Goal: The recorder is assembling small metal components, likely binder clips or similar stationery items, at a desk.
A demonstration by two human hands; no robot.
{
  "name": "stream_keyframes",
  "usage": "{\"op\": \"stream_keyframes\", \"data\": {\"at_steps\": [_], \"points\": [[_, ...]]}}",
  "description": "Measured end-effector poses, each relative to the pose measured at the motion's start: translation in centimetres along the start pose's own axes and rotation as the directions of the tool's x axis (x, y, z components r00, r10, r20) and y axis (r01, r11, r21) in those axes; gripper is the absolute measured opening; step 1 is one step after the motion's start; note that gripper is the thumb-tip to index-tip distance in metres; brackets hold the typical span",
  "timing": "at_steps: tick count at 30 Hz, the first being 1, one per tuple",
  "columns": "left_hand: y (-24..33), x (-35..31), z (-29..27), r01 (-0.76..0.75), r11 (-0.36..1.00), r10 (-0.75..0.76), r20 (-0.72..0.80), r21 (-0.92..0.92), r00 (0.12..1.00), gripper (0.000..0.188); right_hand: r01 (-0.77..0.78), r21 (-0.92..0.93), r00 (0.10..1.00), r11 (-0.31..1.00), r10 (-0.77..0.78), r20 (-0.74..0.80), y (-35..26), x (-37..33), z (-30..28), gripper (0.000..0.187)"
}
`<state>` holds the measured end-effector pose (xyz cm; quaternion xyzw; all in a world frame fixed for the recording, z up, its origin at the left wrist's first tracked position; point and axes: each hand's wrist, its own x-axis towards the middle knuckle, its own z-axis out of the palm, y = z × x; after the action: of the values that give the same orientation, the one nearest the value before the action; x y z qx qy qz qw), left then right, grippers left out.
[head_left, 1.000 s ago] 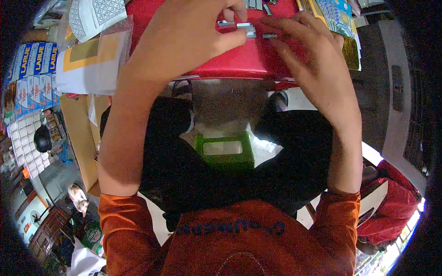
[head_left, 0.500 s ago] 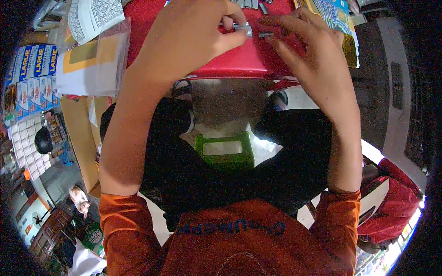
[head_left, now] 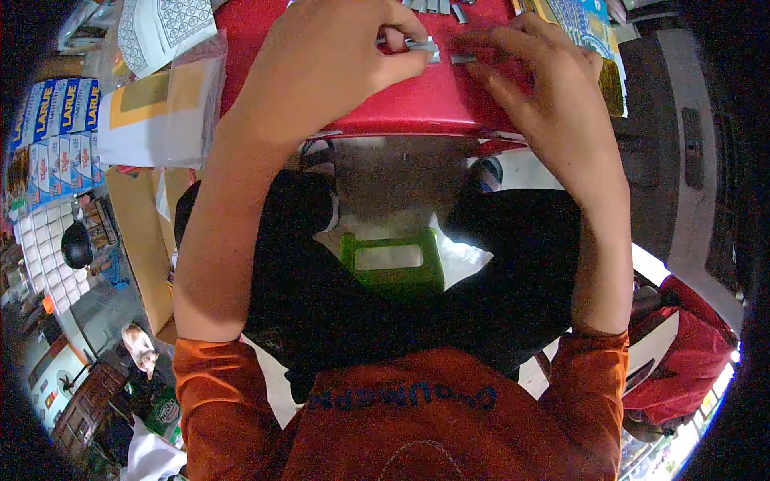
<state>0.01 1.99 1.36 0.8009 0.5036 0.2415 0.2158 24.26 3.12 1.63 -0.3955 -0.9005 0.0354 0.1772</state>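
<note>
My left hand (head_left: 353, 56) pinches a small silvery-grey strip (head_left: 434, 50) between thumb and fingers, just above the red tabletop (head_left: 385, 112). Facing it, my right hand (head_left: 545, 88) has its thumb and fingertips closed around another short grey piece (head_left: 462, 58), whose end pokes out toward the left hand. A small gap separates the two pieces. Beyond the hands, several similar grey strips (head_left: 433, 6) lie at the far edge of view. Their exact kind is too small to make out.
Left of the red top are a patterned paper sheet (head_left: 164, 32), a clear plastic sleeve (head_left: 196, 104) and stacked blue cartons (head_left: 64, 104). Colourful packets (head_left: 589, 32) lie at the right. Below, between my legs, stands a green box (head_left: 393, 276). A cat (head_left: 139, 349) is on the floor, lower left.
Both hands keep nearly the same pose. The right hand has shifted very slightly, and the small pieces stay where they were.
</note>
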Motion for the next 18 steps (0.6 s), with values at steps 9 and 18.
{"op": "stream_keyframes", "data": {"at_steps": [9, 18], "points": [[0.4, -0.1, 0.0, 0.026, 1.0, -0.026, -0.005, -0.013, 1.0, 0.019, -0.037, 0.11, 0.997, 0.993, 0.03, 0.067, 0.0, 0.5, -0.4, 0.028], [1.7, -1.6, -0.5, 0.013, 0.991, 0.013, -0.193, 0.135, 0.981, 0.028, 0.008, 0.033, 0.998, 0.999, -0.006, -0.056, -0.2, -0.1, 0.3, 0.024]]}}
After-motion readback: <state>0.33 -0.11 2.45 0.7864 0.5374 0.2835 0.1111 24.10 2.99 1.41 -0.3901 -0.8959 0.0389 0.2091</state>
